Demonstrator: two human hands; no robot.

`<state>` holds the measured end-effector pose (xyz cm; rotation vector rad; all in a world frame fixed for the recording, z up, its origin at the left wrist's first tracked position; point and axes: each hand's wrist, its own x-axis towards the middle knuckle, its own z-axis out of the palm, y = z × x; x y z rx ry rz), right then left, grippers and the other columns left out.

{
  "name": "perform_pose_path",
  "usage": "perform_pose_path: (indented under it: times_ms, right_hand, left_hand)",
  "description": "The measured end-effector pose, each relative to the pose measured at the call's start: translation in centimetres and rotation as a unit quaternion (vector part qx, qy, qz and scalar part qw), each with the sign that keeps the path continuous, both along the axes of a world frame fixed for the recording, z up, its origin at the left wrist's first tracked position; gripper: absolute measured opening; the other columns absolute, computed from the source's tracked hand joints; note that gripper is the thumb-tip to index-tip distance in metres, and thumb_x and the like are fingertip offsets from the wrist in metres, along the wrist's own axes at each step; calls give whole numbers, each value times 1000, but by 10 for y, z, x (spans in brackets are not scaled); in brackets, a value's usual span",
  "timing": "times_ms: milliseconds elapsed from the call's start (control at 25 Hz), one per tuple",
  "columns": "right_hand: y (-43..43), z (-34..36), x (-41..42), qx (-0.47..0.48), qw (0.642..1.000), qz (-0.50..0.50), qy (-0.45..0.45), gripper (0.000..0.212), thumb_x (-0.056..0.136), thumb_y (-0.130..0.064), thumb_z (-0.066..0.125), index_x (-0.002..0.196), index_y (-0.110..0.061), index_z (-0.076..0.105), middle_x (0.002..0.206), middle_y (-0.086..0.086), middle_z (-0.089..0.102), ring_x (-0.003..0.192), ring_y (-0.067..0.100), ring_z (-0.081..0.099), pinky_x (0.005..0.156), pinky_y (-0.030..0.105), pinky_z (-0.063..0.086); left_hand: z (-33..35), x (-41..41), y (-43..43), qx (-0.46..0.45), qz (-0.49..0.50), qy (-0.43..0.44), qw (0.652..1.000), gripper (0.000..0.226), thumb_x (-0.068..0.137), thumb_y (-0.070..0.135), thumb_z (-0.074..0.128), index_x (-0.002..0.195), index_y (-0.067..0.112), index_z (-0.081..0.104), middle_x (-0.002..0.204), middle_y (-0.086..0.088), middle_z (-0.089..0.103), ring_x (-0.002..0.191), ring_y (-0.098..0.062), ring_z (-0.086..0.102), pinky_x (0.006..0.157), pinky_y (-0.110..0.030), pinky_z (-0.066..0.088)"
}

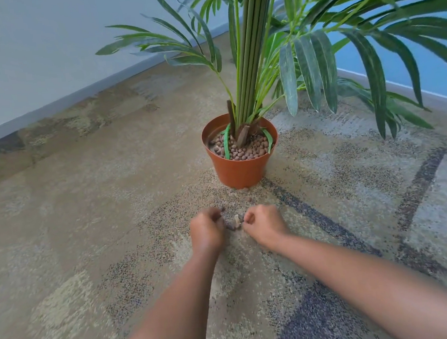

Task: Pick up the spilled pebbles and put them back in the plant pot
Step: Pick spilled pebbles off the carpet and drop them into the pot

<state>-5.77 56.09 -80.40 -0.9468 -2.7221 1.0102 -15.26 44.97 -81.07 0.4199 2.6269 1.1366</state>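
Note:
A terracotta-coloured plant pot point(240, 172) stands on the carpet, filled with brown pebbles point(245, 151) around a tall green plant point(256, 58). Spilled pebbles point(233, 222) lie on the carpet in front of the pot, with a few more point(248, 199) nearer its base. My left hand point(207, 231) and my right hand point(265, 222) rest on the carpet on either side of the small pile, fingers curled inward against it. Whether either hand holds pebbles is hidden by the fingers.
Patterned beige and grey carpet point(112, 206) covers the floor. A pale wall with a grey skirting board point(62, 102) runs along the left, a blue wall point(411, 71) at the back right. Long leaves point(371, 80) hang over the floor right of the pot.

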Motion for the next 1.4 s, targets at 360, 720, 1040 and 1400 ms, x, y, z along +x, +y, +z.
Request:
perform_pose_path:
  times_ms: [360,720,1040,1400]
  right_hand:
    - [50,99,-62,190,932,-106,292,13,86,-19,73,95,-13,79,96,5,78,92,26,62,71,36,53]
    - [33,14,-5,63,995,50,60,25,94,-22,63,117,-15,68,120,4,69,95,16,66,84,30,58]
    - [18,-9,-15,50,987,123,-91,54,86,-14,74,137,-18,55,144,6,50,137,28,42,117,42,30]
    - [19,-9,-11,49,994,59,-77,15,84,-24,77,86,-12,67,104,5,61,95,19,62,82,27,51]
  left_hand:
    - [121,-49,80,198,56,37,978,23,78,22,80,101,16,76,87,5,74,71,0,65,70,-19,56]
    - [31,-15,11,44,10,26,999,11,86,18,71,85,27,66,91,9,69,65,2,59,45,-8,44]
    - [-1,22,1,-104,-159,73,979,8,86,14,71,88,21,75,78,9,68,58,0,55,48,-9,38]
    - [-4,29,8,-142,-183,123,965,13,90,19,65,91,12,76,86,-3,62,69,-18,56,59,-26,45]
